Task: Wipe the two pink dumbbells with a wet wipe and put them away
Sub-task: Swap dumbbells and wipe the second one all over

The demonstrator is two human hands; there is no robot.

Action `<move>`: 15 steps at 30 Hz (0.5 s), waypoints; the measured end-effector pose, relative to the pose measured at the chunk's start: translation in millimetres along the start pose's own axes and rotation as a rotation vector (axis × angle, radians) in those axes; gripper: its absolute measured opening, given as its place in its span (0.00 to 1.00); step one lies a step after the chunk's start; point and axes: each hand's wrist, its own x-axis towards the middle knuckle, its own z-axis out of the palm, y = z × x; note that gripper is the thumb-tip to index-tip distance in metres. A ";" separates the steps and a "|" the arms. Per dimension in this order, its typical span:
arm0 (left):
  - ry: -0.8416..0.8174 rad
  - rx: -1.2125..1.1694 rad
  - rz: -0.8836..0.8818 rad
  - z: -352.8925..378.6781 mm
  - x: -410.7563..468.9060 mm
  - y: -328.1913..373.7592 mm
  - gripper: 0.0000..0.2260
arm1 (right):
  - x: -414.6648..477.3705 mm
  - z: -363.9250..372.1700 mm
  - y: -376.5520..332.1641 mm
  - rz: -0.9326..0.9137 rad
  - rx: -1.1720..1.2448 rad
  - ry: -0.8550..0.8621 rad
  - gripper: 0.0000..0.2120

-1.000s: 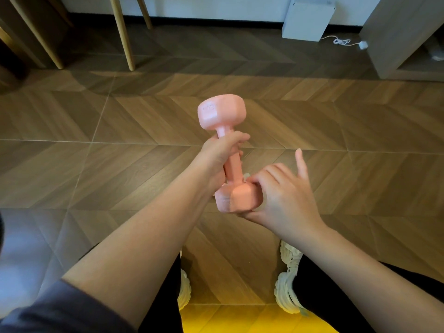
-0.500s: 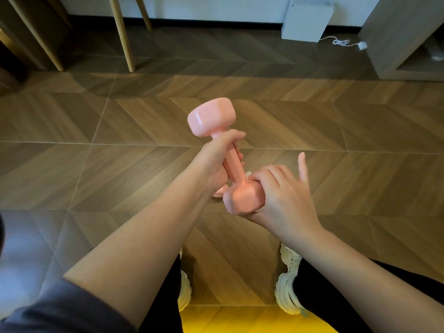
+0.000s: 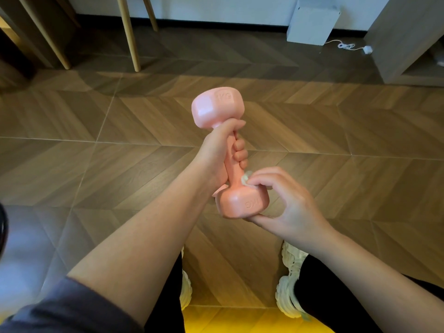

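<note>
A pink dumbbell [image 3: 217, 108] stands nearly upright in the air in front of me, marked 1KG on both heads. My left hand [image 3: 219, 152] grips its handle. My right hand [image 3: 286, 203] cups the lower head, its fingers curled over the top and the thumb under it. A small crumpled white wet wipe [image 3: 245, 177] is pinched under the right fingertips, against the spot where handle meets lower head. Most of the wipe is hidden by the fingers. Only one dumbbell is in view.
Below is a wood-pattern tiled floor [image 3: 96, 164]. Wooden furniture legs [image 3: 129, 34] stand at the back left, a white box [image 3: 312, 20] with a cable at the back, a wooden cabinet [image 3: 408, 37] at the back right. My white shoes [image 3: 288, 292] are underneath.
The dumbbell's upper head has swung back to the right and rotated. My right fingers have curled over the top of the lower head, bringing the wipe up to the handle's base.
</note>
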 end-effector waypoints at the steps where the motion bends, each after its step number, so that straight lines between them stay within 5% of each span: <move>1: -0.004 0.011 0.007 0.2 -0.4 0.3 0.13 | -0.4 -0.3 0.7 0.005 0.012 -0.005 0.25; 10: 0.012 0.032 0.055 -1.1 1.3 -0.3 0.13 | -0.8 0.3 0.7 0.084 -0.004 -0.031 0.31; 15: 0.026 0.092 0.078 -1.9 1.6 -3.6 0.14 | -1.9 3.9 9.2 -0.052 -0.296 -0.022 0.28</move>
